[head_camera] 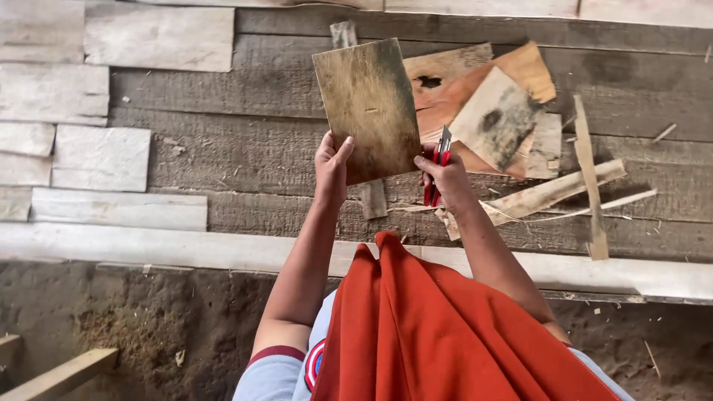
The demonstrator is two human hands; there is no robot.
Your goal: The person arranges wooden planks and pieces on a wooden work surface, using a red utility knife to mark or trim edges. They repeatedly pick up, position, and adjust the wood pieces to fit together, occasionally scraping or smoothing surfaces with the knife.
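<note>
Veneer sheet (pixel 368 104) between both raised hands

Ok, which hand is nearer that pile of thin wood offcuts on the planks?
Right. The right hand, gripping a red utility knife, sits at the offcut pile's lower left edge. The left hand holds the brown board, farther left.

Board in your left hand (pixel 331 172): thin wooden panel (pixel 367 108), matt, stained dull olive-brown.
Tool in your right hand (pixel 445 178): utility knife (pixel 438 165), glossy red plastic body, bare metal blade.
Bench before you: rough grey planks (pixel 252 152), weathered, unpainted.
Offcuts (pixel 496 104): raw wood, pale to orange, splintery strips.
Cloth (pixel 431 327): soft matt rust-orange fabric.
</note>
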